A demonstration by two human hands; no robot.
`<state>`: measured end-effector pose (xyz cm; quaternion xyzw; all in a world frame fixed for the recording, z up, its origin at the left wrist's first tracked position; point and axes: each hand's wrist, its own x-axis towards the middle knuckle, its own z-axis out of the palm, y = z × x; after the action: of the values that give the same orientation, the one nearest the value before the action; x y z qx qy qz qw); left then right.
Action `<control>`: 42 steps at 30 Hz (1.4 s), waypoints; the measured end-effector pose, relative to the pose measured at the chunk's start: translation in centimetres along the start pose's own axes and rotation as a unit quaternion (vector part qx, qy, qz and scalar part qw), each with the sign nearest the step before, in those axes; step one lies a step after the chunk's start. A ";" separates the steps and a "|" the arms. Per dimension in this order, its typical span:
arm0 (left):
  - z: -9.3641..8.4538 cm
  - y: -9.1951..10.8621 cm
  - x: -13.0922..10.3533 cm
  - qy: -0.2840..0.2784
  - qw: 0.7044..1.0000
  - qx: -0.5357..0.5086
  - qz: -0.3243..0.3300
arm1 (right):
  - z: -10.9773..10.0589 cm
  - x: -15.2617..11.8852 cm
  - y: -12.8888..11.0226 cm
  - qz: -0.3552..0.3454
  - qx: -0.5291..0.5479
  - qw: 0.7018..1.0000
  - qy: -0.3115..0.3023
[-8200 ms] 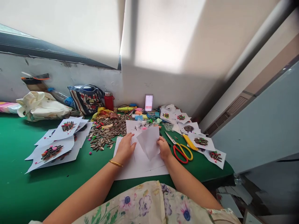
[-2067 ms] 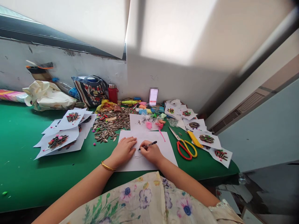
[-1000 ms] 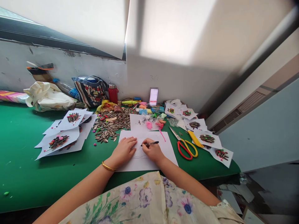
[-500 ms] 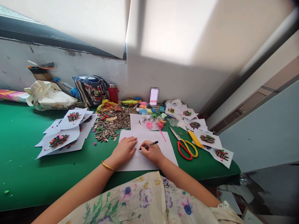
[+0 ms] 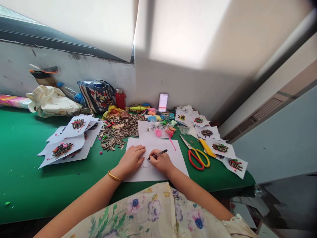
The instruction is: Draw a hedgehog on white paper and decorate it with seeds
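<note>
Marking white paper [image 5: 177, 168] with a black pen [image 5: 162, 153], pinched near its tip between the fingers of the right hand [image 5: 159, 162]. Steadying the same paper with the left hand [image 5: 132, 159], laid palm-down beside the pen, fingers nearly together, thumb a little apart, pinching nothing. Using paper spread flat on the green counter [image 5: 29, 185], just left of the scissors [image 5: 190, 151] and nearer than the heap of striped seeds [image 5: 121, 130]. Working, apparently, at a drawing or writing step, judging from thin lines [image 5: 146, 166] below the pen tip. Impossible to tell contact from slight hover there. Calling next, probably, for small, controlled strokes, with firm pressure from the left hand against slipping.
</note>
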<state>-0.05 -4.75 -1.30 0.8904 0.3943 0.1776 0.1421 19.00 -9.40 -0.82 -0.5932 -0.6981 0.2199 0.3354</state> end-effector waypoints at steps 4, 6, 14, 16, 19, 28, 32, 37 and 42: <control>0.2 -0.2 0.0 0.005 1.000 -0.007 0.002 | -0.1 0.0 0.1 0.023 -0.017 0.999 0.015; 0.2 -0.3 0.0 0.006 1.000 -0.009 0.003 | -0.2 0.0 0.2 0.035 -0.024 0.999 0.020; 0.2 -0.2 0.0 0.003 1.000 -0.004 0.003 | -0.6 0.1 0.2 0.062 -0.024 0.997 0.032; 0.2 -0.2 0.0 0.004 1.000 -0.006 0.003 | -0.7 0.1 0.3 0.066 -0.013 0.997 0.033; 0.2 -0.2 0.0 0.006 1.000 -0.008 0.004 | -0.6 0.2 0.7 0.070 0.020 0.996 0.044; 0.1 -0.1 0.0 0.003 1.000 -0.005 0.002 | -0.4 0.2 1.0 0.049 0.048 0.997 0.026; 0.0 0.0 0.1 0.000 1.000 -0.003 -0.001 | -0.5 0.2 0.7 0.047 0.036 0.998 0.021; 0.0 0.1 0.1 -0.001 1.000 0.002 0.001 | -0.5 0.2 0.6 0.036 0.020 0.999 0.020; 0.1 0.1 0.1 -0.004 1.000 0.008 0.000 | -0.5 0.3 0.7 0.040 0.006 0.999 0.024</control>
<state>0.08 -4.77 -1.31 0.8924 0.3948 0.1709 0.1365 19.83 -8.98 -0.96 -0.6234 -0.6642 0.2229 0.3470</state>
